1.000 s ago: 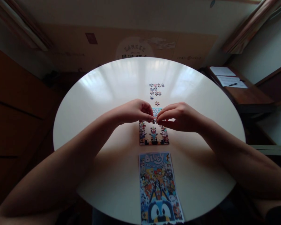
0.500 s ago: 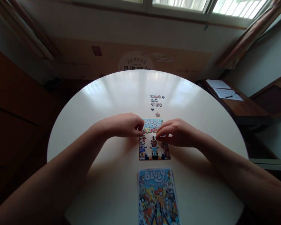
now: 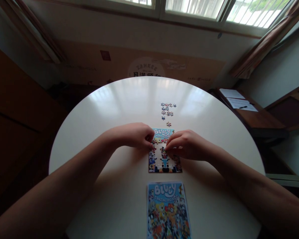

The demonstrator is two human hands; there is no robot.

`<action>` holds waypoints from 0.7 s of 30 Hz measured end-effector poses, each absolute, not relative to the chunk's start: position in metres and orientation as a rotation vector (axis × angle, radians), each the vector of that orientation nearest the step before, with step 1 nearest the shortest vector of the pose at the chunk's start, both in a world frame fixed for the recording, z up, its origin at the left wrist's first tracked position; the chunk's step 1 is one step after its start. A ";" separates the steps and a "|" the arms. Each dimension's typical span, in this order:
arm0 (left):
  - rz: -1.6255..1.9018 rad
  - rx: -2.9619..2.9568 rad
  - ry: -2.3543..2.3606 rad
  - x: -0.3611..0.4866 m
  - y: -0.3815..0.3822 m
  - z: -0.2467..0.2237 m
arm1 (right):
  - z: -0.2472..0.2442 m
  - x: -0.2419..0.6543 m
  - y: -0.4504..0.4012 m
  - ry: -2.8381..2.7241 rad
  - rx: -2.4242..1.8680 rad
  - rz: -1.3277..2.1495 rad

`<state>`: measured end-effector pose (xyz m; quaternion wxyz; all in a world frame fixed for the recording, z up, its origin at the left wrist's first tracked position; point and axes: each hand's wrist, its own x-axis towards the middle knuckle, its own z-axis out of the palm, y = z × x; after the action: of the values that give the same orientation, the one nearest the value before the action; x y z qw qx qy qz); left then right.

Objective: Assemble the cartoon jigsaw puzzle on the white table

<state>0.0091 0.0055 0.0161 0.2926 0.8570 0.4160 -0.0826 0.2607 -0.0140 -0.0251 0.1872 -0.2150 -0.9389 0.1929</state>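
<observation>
A partly assembled jigsaw puzzle (image 3: 165, 169) with a "Bluey" title strip lies in the middle of the white table, with gaps showing the pale backing. At its left edge is my left hand (image 3: 139, 134), fingers curled and thumb bent in, gripping the border. My right hand (image 3: 186, 144) reaches in from the right over the puzzle. Its fingertips are pinched together at a small puzzle piece (image 3: 163, 150) in the upper middle, beside the central figure; the fingers partly cover the right side.
Several loose puzzle pieces (image 3: 167, 109) lie beyond the puzzle, one (image 3: 168, 124) just above its top edge. A printed "Bluey" picture sheet (image 3: 167, 209) lies nearer me on the round white table (image 3: 97, 113). Papers (image 3: 241, 104) with a pen rest on a wooden surface at right.
The whole view has shifted down slightly with the head. My right fingertips have moved a little lower on the puzzle; my left hand stays at its left edge.
</observation>
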 end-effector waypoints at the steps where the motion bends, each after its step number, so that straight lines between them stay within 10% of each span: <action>1: -0.223 2.282 1.111 0.009 0.005 0.016 | -0.025 0.260 -0.014 -2.648 -0.610 0.541; 21: -0.193 2.279 1.097 0.009 0.006 0.015 | -0.019 0.260 -0.017 -2.710 -0.589 0.432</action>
<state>0.0087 0.0060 0.0146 0.2980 0.8576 0.4129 -0.0725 0.2601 -0.0166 -0.0195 0.1665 -0.2070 -0.9521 0.1517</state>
